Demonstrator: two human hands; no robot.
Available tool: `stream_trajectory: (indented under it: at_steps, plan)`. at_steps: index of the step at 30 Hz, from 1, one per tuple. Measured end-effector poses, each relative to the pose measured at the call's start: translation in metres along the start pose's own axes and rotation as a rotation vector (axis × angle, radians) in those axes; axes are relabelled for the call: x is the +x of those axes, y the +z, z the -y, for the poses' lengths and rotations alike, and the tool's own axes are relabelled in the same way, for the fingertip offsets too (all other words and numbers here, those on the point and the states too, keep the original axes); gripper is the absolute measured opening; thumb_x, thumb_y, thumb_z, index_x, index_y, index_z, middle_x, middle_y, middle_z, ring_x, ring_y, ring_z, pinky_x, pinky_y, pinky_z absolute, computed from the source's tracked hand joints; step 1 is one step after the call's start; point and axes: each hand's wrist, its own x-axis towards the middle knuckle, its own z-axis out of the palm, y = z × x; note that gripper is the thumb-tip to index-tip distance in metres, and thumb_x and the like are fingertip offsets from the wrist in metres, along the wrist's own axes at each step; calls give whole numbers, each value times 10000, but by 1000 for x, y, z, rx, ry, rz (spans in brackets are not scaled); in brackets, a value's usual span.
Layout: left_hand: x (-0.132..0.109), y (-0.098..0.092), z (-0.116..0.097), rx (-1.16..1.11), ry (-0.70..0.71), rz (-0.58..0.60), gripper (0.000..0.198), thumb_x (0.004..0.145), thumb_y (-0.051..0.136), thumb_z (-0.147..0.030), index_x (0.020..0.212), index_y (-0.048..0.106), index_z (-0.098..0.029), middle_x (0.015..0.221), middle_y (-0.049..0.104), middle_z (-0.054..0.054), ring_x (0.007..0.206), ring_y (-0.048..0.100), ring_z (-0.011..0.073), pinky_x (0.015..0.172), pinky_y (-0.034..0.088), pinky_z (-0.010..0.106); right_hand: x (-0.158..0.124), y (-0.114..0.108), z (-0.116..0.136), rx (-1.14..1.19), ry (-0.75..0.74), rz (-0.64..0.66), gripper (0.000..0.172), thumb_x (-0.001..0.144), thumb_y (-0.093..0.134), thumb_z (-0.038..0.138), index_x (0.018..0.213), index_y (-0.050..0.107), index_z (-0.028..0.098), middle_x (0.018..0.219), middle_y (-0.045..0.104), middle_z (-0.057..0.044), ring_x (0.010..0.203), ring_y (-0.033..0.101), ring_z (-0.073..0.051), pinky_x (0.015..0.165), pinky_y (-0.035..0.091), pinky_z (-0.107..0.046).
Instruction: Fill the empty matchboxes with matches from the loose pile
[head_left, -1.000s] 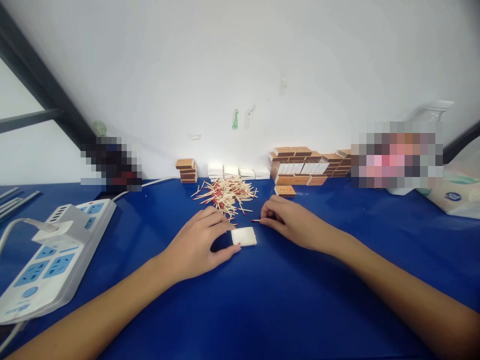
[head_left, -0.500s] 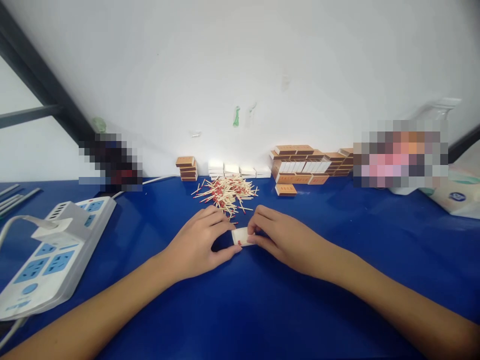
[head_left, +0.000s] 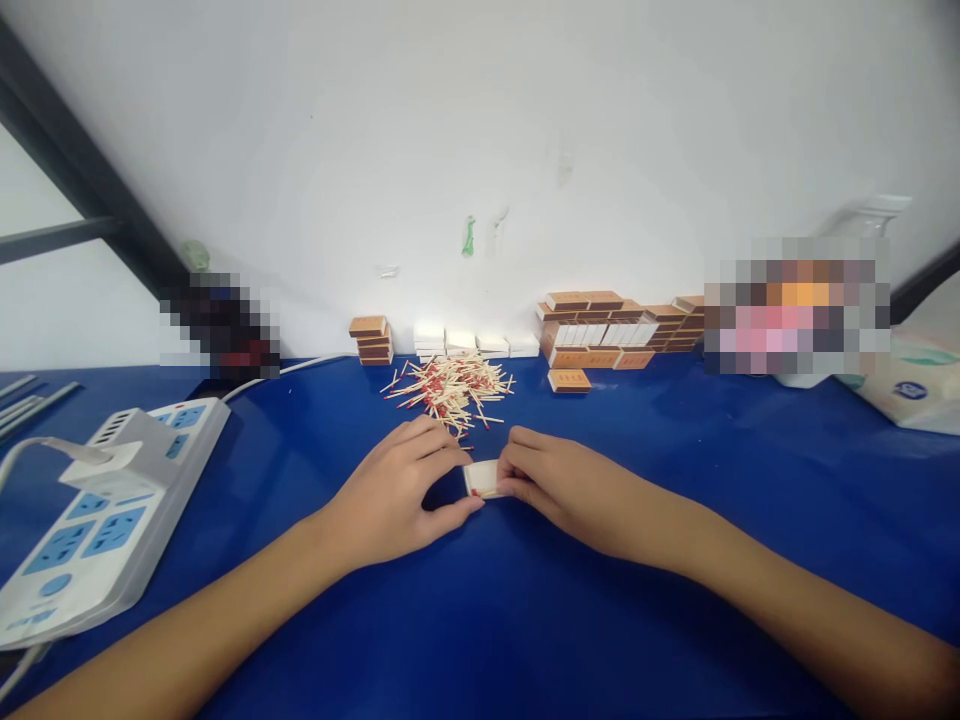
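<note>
A small white matchbox tray (head_left: pixel 481 478) lies on the blue table (head_left: pixel 525 620), with red match heads showing at its left end. My left hand (head_left: pixel 397 490) pinches the tray's left end between thumb and fingers. My right hand (head_left: pixel 559 480) rests on the tray's right side with fingers curled over it, pressing matches into it. A loose pile of red-tipped matches (head_left: pixel 454 385) lies just beyond both hands.
Stacks of brown matchboxes (head_left: pixel 619 330) and white trays (head_left: pixel 472 342) line the wall. A small brown stack (head_left: pixel 371 340) stands left of them, one brown box (head_left: pixel 568 380) lies alone. A white power strip (head_left: pixel 105 500) sits at left, a bag (head_left: pixel 911 385) at right.
My right hand carried a match from beside the pile down to the white tray and now covers the tray's right side. My left hand kept its hold.
</note>
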Motion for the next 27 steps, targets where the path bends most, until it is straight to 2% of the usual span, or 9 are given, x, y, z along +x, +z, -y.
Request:
stream_trajectory:
  at_steps: [4,7,11,13,14,16,22,27]
  plan:
    - [0,0,-1,3,4,5,226,959,697,-353,1084,706,-165,1006,699,84,987,589,257,891,525,433,0,1,1,13,-11,-13,206,1083,481,230,956,633,172,1029,616,-70,832,602,-190,750,473,-333]
    - [1,-1,-1,-16,6,-5,218,953,706,-342,1081,704,-165,999,703,77,980,589,247,909,524,428,2,2,1,97,-18,-71,155,1055,538,220,949,648,190,1001,628,-43,799,600,-165,711,451,-304]
    - [1,-1,-1,-28,4,3,226,946,717,-345,1091,707,-172,1008,713,76,976,599,244,917,523,428,19,4,-10,184,61,-322,110,1004,641,281,918,663,215,819,606,7,716,566,-154,653,411,-285]
    - [1,-2,-2,-27,2,3,232,946,716,-362,1085,712,-176,1006,715,79,980,605,250,912,526,433,32,7,-22,145,97,-436,74,992,642,236,928,667,207,850,605,-7,722,560,-156,667,415,-289]
    - [1,-2,-2,-28,0,2,235,944,718,-368,1081,713,-177,1004,715,80,982,608,252,911,527,435,38,8,-27,106,89,-452,53,983,634,195,941,666,200,901,608,-21,739,563,-156,688,422,-292]
    - [1,-2,-2,-28,-7,0,243,940,725,-370,1087,713,-178,1006,717,80,990,613,255,912,528,437,47,12,-37,25,73,-440,64,979,609,150,941,649,184,955,604,-42,766,572,-162,726,434,-302]
    - [-1,-3,-2,-17,5,16,256,939,729,-370,1088,710,-163,995,705,78,993,609,259,906,521,432,46,14,-47,-63,128,-365,167,1024,586,278,879,582,194,926,608,-49,743,564,-176,677,415,-305]
    - [-4,-2,0,-7,18,30,271,962,697,-395,1099,709,-161,1012,701,86,1000,608,265,902,518,432,46,-1,-54,-42,-2,-290,155,1060,496,262,947,577,192,1002,589,-68,834,575,-192,752,448,-312]
